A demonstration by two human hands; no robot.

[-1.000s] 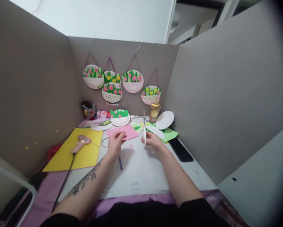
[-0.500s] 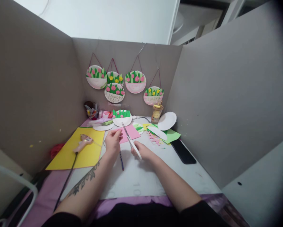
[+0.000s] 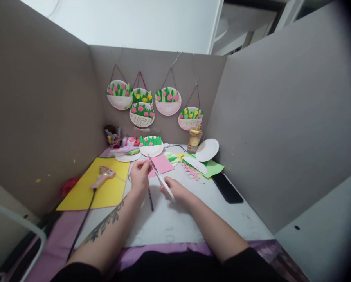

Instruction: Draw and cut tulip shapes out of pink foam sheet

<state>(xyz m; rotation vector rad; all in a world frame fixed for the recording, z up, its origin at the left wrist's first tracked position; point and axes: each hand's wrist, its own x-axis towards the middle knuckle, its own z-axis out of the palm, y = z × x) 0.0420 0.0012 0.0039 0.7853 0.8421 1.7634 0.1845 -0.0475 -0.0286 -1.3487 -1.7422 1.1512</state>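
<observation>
My left hand [image 3: 140,174] pinches a small piece of pink paper [image 3: 150,159] at its fingertips. In my right hand [image 3: 174,188] is a pair of scissors [image 3: 161,179] with white handles, its blades pointing up and left beside the pink piece. Under and behind the blades lies a pink sheet [image 3: 163,164]. A dark patterned pencil [image 3: 150,200] rests on the table between my forearms. Just beyond my hands stands a paper plate [image 3: 151,150] with green paper grass and pink flowers.
A glue gun [image 3: 103,178] lies on a yellow sheet [image 3: 107,197] at the left. To the right are a phone [image 3: 227,188], a green sheet [image 3: 215,169], pink scraps [image 3: 193,173], white plates [image 3: 207,150] and a cup [image 3: 194,141]. Decorated plates [image 3: 168,108] hang on the back panel.
The scissors have shifted slightly left, bringing the blade tips closer to the pink piece at my left fingertips. My right hand has moved a little left with them.
</observation>
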